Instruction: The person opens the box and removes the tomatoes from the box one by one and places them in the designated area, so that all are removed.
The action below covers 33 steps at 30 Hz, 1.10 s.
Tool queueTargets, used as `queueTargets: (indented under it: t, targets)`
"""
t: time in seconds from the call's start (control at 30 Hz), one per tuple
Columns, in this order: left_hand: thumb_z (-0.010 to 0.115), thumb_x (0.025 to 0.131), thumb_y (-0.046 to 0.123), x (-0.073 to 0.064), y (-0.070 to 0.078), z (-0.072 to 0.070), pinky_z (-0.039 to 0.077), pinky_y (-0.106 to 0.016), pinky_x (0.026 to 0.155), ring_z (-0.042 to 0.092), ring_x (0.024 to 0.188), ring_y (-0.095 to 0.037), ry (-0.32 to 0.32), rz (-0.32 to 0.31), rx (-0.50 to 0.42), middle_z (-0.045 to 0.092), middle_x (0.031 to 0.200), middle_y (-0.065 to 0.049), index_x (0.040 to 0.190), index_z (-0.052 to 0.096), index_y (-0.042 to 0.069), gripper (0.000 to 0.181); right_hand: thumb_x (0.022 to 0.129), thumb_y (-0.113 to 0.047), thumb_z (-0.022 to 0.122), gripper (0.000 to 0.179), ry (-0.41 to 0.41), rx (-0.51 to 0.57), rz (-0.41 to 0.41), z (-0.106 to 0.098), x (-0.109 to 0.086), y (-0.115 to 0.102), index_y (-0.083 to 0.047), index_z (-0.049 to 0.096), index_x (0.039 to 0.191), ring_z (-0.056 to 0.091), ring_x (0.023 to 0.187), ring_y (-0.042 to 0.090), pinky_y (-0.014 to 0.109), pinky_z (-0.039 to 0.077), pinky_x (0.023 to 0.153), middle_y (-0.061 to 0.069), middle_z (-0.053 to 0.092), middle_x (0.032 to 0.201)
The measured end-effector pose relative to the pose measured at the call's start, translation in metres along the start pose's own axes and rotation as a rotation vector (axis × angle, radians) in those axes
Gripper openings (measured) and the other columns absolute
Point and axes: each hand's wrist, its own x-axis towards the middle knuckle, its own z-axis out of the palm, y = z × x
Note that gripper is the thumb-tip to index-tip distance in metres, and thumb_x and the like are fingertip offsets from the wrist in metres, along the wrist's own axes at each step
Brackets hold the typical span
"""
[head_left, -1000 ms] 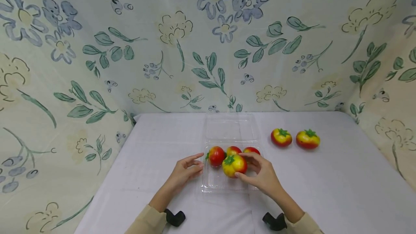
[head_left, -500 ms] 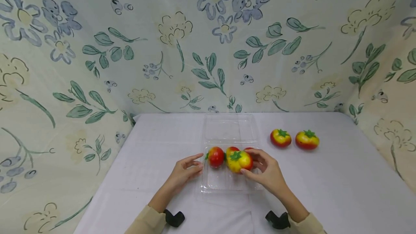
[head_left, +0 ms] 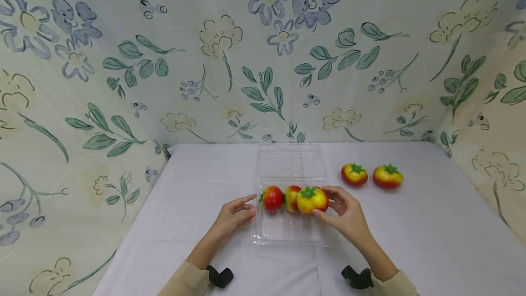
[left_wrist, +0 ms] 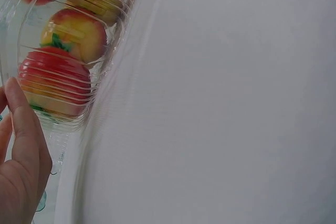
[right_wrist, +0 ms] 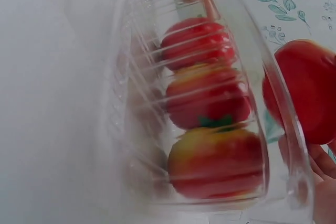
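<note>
My right hand [head_left: 344, 214] grips a red-and-yellow tomato [head_left: 311, 203] with a green leafy top, fingers behind it and thumb in front. In the right wrist view this held tomato [right_wrist: 303, 92] shows above the container's rim. Beneath is a clear plastic clamshell box [head_left: 283, 233], its lid laid back. Inside the box, a redder tomato [head_left: 272, 198] lies on its side at the left, beside a second tomato [head_left: 291, 197]. A third tomato [right_wrist: 216, 163] shows in the right wrist view; the held one hides it from the head. My left hand [head_left: 233, 218] has loosely bent fingers, tips right at the box's left rim.
Two more tomatoes, a nearer-centre tomato [head_left: 354, 175] and an outer tomato [head_left: 388, 177], sit on the white tablecloth [head_left: 415, 232] right of the box. The transparent lid [head_left: 291, 161] lies flat behind it. A floral cloth [head_left: 263, 99] hangs at the back.
My right hand has carried its tomato to the right over the box, uncovering the middle tomato and covering the right one. The left hand has stayed at the left rim.
</note>
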Motion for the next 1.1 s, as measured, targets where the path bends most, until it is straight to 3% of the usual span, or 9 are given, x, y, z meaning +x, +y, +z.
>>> queueTargets:
  t: [0.33, 0.77, 1.1]
  targets:
    - [0.071, 0.092, 0.005, -0.001, 0.000, 0.000, 0.059, -0.025, 0.080, 0.065, 0.081, -0.012, 0.001, -0.015, 0.003, 0.063, 0.101, -0.009, 0.141, 0.054, 0.000, 0.052, 0.078, 0.003, 0.082, 0.055, 0.049, 0.004, -0.013, -0.010, 0.000, 0.005, 0.007, 0.056, 0.126, 0.058, 0.111, 0.001, 0.016, 0.049, 0.092, 0.021, 0.058, 0.127]
    - [0.070, 0.093, 0.006, 0.001, -0.001, -0.001, 0.058, -0.025, 0.080, 0.065, 0.081, -0.012, 0.007, -0.008, 0.018, 0.063, 0.102, -0.009, 0.141, 0.055, 0.002, 0.051, 0.080, 0.004, 0.081, 0.054, 0.113, -0.010, 0.026, -0.027, -0.001, 0.009, 0.009, 0.055, 0.127, 0.059, 0.108, -0.002, 0.015, 0.049, 0.091, 0.025, 0.055, 0.129]
    - [0.071, 0.093, 0.006, 0.001, 0.001, 0.000, 0.058, -0.026, 0.081, 0.065, 0.082, -0.013, 0.005, -0.013, 0.017, 0.063, 0.103, -0.009, 0.141, 0.055, 0.001, 0.052, 0.084, -0.004, 0.080, 0.052, 0.158, -0.077, 0.078, -0.035, -0.004, 0.009, 0.007, 0.054, 0.129, 0.056, 0.106, -0.007, 0.011, 0.048, 0.088, 0.023, 0.056, 0.129]
